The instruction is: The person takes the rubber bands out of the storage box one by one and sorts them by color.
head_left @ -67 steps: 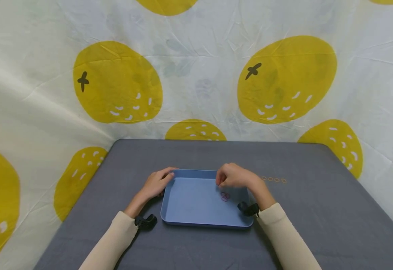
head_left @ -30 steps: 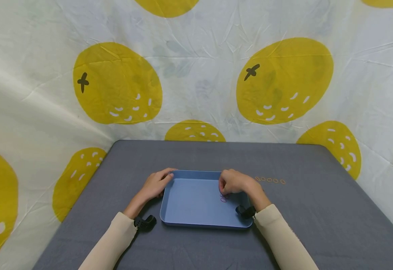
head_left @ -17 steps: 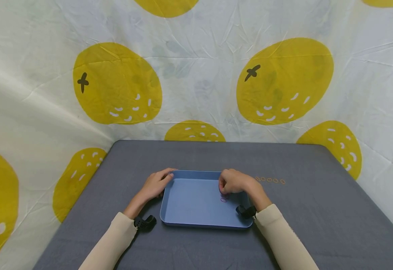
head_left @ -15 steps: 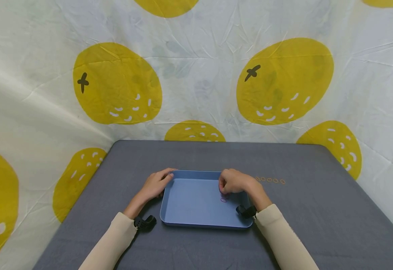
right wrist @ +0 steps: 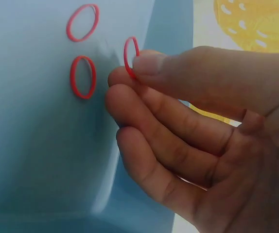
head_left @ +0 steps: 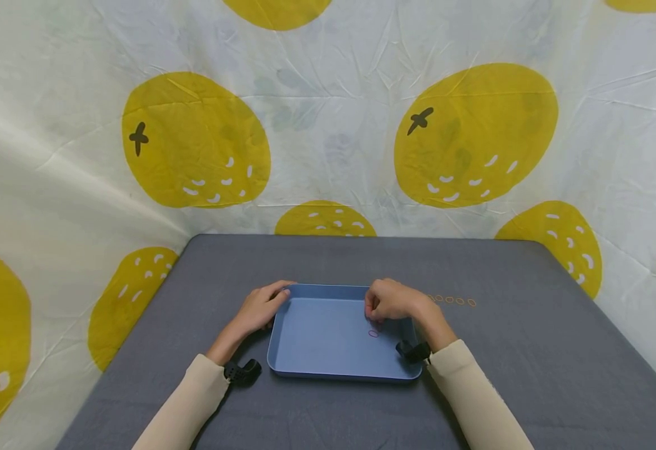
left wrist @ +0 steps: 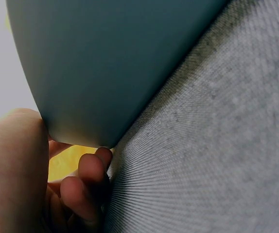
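A blue tray (head_left: 328, 337) lies on the table, its far left corner held by my left hand (head_left: 256, 307). My thumb is at the rim there, and curled fingers (left wrist: 83, 194) show outside the wall in the left wrist view. Over the tray's right part, my right hand (head_left: 394, 300) pinches a small red rubber band (right wrist: 126, 56) between thumb and forefinger; it stands up on edge from the fingertips. Two more red rubber bands lie on the tray floor beside those fingers: an upper band (right wrist: 68, 30) and a lower band (right wrist: 73, 77) in the right wrist view.
A row of several orange-yellow rubber bands (head_left: 457, 301) lies on the grey tablecloth (head_left: 530, 350), right of the tray and partly behind my right wrist. A white curtain (head_left: 328, 125) with yellow fruit prints hangs behind the table.
My right hand has come down from near the tray's back wall to the red rubber bands, then risen slightly, pinching one. The left hand stays at the corner.
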The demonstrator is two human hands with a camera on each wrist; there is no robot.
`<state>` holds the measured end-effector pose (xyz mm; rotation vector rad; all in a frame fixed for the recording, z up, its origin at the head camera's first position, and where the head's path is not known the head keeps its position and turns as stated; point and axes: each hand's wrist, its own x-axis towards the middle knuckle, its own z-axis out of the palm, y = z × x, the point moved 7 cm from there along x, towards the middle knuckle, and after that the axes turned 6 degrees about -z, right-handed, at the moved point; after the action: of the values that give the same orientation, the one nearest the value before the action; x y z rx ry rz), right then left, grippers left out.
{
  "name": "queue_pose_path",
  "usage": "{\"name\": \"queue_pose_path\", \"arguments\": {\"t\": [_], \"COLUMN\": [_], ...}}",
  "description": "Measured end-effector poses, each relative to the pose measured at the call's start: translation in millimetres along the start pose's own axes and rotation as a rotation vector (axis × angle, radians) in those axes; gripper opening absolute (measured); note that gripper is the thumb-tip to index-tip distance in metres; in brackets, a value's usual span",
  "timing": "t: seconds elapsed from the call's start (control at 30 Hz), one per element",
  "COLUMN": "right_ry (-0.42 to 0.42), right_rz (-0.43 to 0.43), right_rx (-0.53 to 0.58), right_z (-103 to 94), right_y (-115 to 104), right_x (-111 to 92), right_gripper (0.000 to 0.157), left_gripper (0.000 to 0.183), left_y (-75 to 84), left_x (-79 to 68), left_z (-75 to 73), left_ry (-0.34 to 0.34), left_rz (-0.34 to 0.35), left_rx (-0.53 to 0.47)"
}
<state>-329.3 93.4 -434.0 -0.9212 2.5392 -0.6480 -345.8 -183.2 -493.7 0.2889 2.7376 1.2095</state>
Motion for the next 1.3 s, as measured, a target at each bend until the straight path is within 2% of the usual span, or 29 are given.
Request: {"name": "queue_pose_path", "arguments": {"t": [0.27, 0.87, 1.3], "right_ry": [0.0, 0.062, 0.092], "right_rz": [0.0, -0.025, -0.072], "right_rx": [0.046, -0.003, 0.06], "right_z": [-2.6, -18.1, -33.7], "right_y": [1.5, -3.1, -4.8], "right_x": [-1.2, -7.9, -21.3], "right_gripper": [0.015, 0.016, 0.012], "left_gripper": [0.036, 0.034, 0.034], "left_y": [2.5, 1.2, 2.2], "left_x": [0.7, -0.9, -1.5], "left_z": [0.0, -0.5, -0.9], "left_ry": [0.007, 0.017, 0.016], "left_rz": [0.009, -0.009, -0.017], "left_rx": [0.006, 0.006, 0.003]}}
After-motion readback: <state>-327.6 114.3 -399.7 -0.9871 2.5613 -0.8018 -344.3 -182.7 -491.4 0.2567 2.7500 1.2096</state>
